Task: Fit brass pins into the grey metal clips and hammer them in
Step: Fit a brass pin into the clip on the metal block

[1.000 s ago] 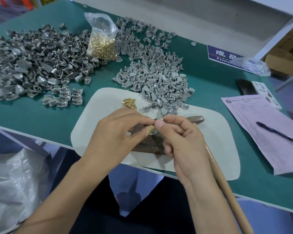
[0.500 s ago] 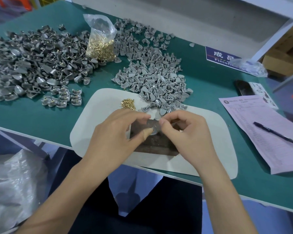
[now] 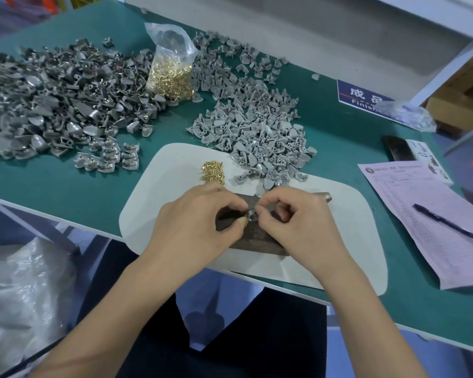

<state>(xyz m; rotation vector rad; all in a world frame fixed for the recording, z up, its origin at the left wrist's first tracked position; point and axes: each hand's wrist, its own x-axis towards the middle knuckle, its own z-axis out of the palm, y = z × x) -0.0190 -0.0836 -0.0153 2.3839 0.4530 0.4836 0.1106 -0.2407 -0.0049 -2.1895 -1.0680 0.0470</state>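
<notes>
My left hand point(image 3: 200, 222) and my right hand point(image 3: 298, 222) meet over a dark metal block point(image 3: 254, 237) on the white mat point(image 3: 175, 175). Between their fingertips sits one small grey clip point(image 3: 250, 215). The left thumb and forefinger pinch it from the left; the right thumb and forefinger pinch at it from the right. No pin shows between the fingers. A small heap of loose brass pins point(image 3: 213, 172) lies just beyond the left hand. The hammer head point(image 3: 322, 196) pokes out behind the right hand. A pile of light grey clips point(image 3: 257, 132) spreads beyond the mat.
A clear bag of brass pins point(image 3: 172, 75) stands at the back. A big pile of darker clips point(image 3: 52, 99) fills the left, with several pinned clips point(image 3: 107, 159) in front of it. On the right lie a pink form point(image 3: 426, 227), a pen point(image 3: 448, 223) and a black phone point(image 3: 396, 151).
Both hands have come down onto the dark block with the clip between them. The hammer handle seen under my right wrist a second ago is out of sight.
</notes>
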